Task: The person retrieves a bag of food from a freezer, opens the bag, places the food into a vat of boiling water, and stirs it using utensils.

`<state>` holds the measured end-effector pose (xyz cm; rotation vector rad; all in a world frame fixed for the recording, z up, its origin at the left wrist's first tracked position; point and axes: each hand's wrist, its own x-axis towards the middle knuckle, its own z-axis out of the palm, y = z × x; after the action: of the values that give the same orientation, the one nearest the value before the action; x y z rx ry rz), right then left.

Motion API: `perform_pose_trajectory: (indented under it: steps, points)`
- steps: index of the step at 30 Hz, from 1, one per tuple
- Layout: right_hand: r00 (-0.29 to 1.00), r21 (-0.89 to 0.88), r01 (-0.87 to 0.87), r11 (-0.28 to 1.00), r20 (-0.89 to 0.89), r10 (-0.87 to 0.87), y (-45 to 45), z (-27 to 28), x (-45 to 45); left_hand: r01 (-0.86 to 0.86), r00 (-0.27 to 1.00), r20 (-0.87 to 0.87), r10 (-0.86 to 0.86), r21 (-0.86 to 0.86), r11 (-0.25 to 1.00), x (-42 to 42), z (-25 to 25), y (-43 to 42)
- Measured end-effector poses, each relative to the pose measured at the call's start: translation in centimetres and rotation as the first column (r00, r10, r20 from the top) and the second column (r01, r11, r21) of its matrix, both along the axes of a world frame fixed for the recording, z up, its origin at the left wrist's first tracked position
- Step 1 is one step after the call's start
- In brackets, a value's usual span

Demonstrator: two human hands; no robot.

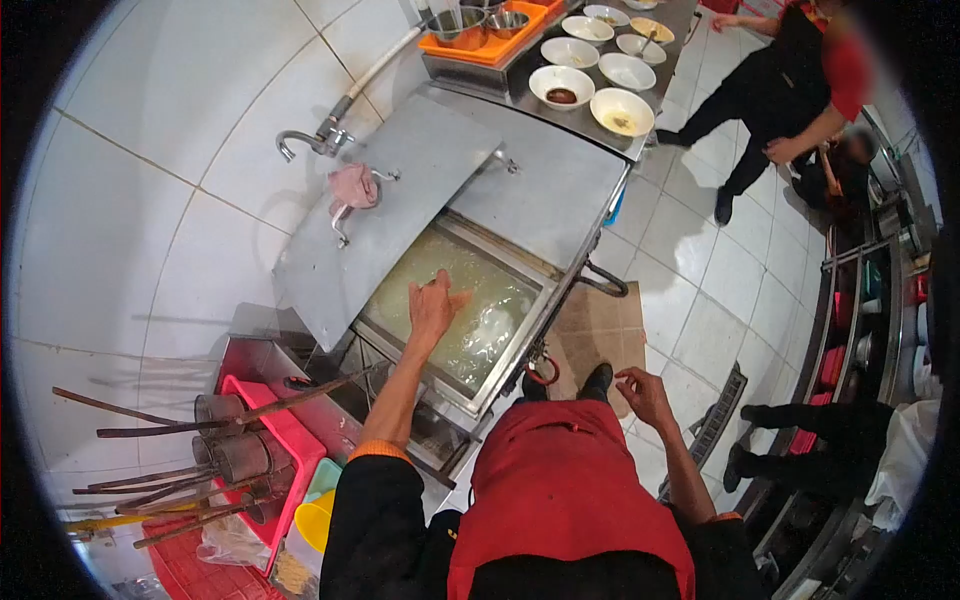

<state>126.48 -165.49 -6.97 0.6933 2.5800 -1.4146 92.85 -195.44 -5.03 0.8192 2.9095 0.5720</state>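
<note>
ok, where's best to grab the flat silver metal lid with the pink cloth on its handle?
Probably the raised metal handle, at the part wrapped in pink cloth. Bring the left hand from above, on the open-vat side: the handle stands proud of the flat lid, whose broad face offers little else to grip.

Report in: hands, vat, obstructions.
Left hand over the vat, right hand empty. Vat open, cloudy liquid inside. Metal lid askew along one side, pink cloth on it, left hand clear.

No readable text, label, brand, number or sign shows on anything here.
</note>
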Motion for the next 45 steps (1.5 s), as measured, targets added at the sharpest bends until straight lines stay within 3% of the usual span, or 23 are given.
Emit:
perform_pose_trajectory:
  steps: [2, 5, 15, 18, 19, 22, 24, 27, 30, 33, 36, 39, 41, 43, 44, 45]
  points:
    - [0.999, -0.010, -0.037, 0.999, -0.030, 0.036, -0.3, 0.1, 0.7, -0.064, 0.986, 0.155, 0.059, 0.032, 0.997, 0.6, -0.5, -0.2]
    - [0.997, -0.006, -0.031, 0.999, -0.075, 0.031, -0.1, 0.2, 0.4, -0.066, 0.987, 0.146, 0.073, -0.051, 0.997, 1.0, -0.2, 0.0]
    - [0.998, 0.061, 0.021, 0.998, -0.069, -0.017, 0.8, 0.9, -1.9, -0.048, 0.985, 0.168, 0.049, -0.007, 0.999, 0.8, 0.6, 0.4]
    - [0.952, 0.143, -0.070, 0.987, -0.286, 0.109, -0.8, 2.0, -6.9, -0.007, 0.987, 0.163, 0.016, -0.058, 0.998, 1.5, 1.8, 0.0]
    - [0.917, 0.241, -0.144, 0.960, -0.332, 0.221, -1.7, 2.7, -9.9, 0.011, 0.988, 0.154, -0.003, -0.053, 0.999, 1.2, 1.7, -0.5]
    - [0.685, 0.466, -0.325, 0.823, -0.484, 0.544, -5.4, 2.5, -18.8, 0.037, 0.991, 0.129, -0.036, -0.007, 0.999, 2.2, 0.9, -1.8]
    - [0.647, 0.572, -0.358, 0.738, -0.418, 0.638, -8.9, 3.9, -23.3, 0.022, 0.994, 0.110, -0.025, 0.033, 0.999, 1.9, 1.7, -1.7]
    - [0.607, 0.685, -0.361, 0.633, -0.343, 0.717, -11.7, -1.7, -27.4, -0.033, 0.995, 0.095, 0.019, 0.150, 0.988, 2.5, 2.0, -2.5]
    - [0.601, 0.596, -0.560, 0.576, -0.186, 0.777, -12.5, -2.7, -28.9, -0.116, 0.988, 0.141, 0.069, 0.361, 0.925, 3.2, 2.1, -3.4]
    - [0.525, 0.536, -0.572, 0.621, -0.342, 0.779, -12.6, -5.1, -30.3, -0.180, 0.984, 0.081, 0.161, 0.385, 0.905, 3.6, 0.7, -4.6]
    - [0.534, 0.597, -0.492, 0.634, -0.368, 0.761, -14.0, -0.7, -30.2, -0.217, 0.946, -0.127, 0.300, 0.440, 0.871, 6.5, 2.9, -4.3]
    - [0.496, 0.623, -0.565, 0.540, -0.266, 0.826, -15.6, -0.4, -30.1, -0.258, 0.952, -0.054, 0.301, 0.384, 0.887, 12.1, 5.5, -4.8]
    - [0.473, 0.652, -0.561, 0.509, -0.252, 0.844, -16.7, -0.2, -30.6, -0.155, 0.950, -0.169, 0.262, 0.472, 0.868, 16.2, 6.9, -5.6]
    - [0.481, 0.674, -0.503, 0.540, -0.300, 0.824, -16.7, 0.2, -30.7, -0.228, 0.857, -0.312, 0.409, 0.483, 0.845, 19.3, 9.3, -7.4]
    - [0.440, 0.717, -0.514, 0.471, -0.250, 0.862, -16.6, -0.1, -30.7, -0.217, 0.784, -0.393, 0.480, 0.551, 0.806, 19.8, 8.9, -9.0]
    - [0.405, 0.753, -0.522, 0.400, -0.194, 0.893, -16.5, -0.4, -30.6, -0.314, 0.695, -0.438, 0.570, 0.529, 0.789, 20.3, 10.4, -10.2]
